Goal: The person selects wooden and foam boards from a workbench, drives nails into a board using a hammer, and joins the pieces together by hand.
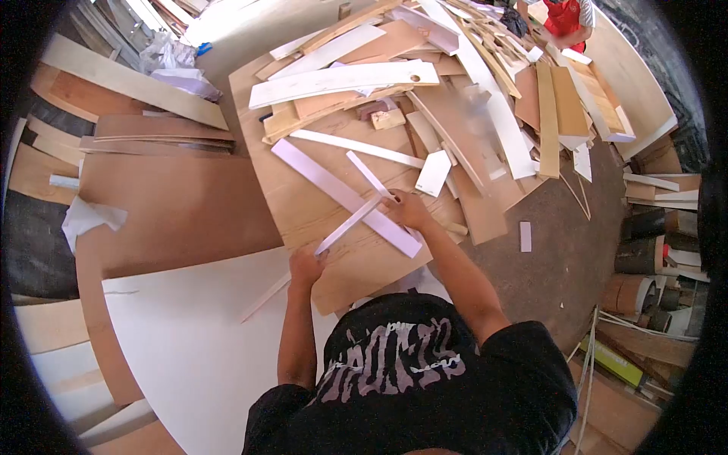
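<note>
A narrow pale strip point(347, 226) stretches between my two hands above the plywood tabletop point(303, 205). My left hand point(307, 267) is closed around its near end, and a thin length point(265, 298) sticks out past that hand to the lower left. At the other end my right hand point(404, 210) has its fingers closed on the strip. A second slim strip point(368, 173) runs up and left from my right hand; whether the fingers hold it too, I cannot tell. Beneath the held strip lies a wider lilac-white board point(326, 182), flat and slanting across the tabletop.
Offcuts are heaped over the table's far side, including a white board with a hole point(341, 82) and a white tag-shaped piece point(434, 173). A large white panel point(205, 341) lies at left. A person in red point(567, 23) is at the far right. Cords point(588, 371) hang lower right.
</note>
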A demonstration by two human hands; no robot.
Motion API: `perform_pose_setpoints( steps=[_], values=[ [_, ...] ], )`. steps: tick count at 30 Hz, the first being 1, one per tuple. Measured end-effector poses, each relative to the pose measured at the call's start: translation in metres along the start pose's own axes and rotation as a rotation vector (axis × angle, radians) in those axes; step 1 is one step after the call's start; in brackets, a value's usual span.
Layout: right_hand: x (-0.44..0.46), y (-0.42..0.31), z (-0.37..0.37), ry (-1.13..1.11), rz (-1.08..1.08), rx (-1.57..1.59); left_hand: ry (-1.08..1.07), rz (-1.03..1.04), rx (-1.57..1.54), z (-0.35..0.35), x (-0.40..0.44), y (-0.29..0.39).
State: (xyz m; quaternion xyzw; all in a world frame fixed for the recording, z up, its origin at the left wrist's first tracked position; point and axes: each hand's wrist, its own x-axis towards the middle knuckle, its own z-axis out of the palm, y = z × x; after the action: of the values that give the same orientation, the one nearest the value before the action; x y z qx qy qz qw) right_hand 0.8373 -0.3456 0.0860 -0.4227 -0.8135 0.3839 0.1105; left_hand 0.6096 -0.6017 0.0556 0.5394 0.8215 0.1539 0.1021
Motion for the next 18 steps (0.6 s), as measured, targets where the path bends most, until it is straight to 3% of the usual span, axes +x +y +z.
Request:
perform_pose_setpoints(
  steps=[6, 10, 12, 18],
  values=[
    [0.050, 0.024, -0.036, -0.090, 0.059, 0.176, -0.034, -0.144, 0.008, 0.005, 0.049, 0.052],
    [0.093, 0.052, -0.030, -0.097, -0.085, 0.119, 0.080, -0.121, 0.054, 0.041, 0.077, 0.049],
    [0.101, 0.037, -0.045, -0.341, -0.013, -0.012, 0.112, -0.120, 0.038, 0.048, 0.080, 0.050],
    [0.094, 0.067, -0.018, -0.208, -0.156, 0.078, 0.020, -0.280, 0.023, 0.066, 0.069, 0.050]
  ],
)
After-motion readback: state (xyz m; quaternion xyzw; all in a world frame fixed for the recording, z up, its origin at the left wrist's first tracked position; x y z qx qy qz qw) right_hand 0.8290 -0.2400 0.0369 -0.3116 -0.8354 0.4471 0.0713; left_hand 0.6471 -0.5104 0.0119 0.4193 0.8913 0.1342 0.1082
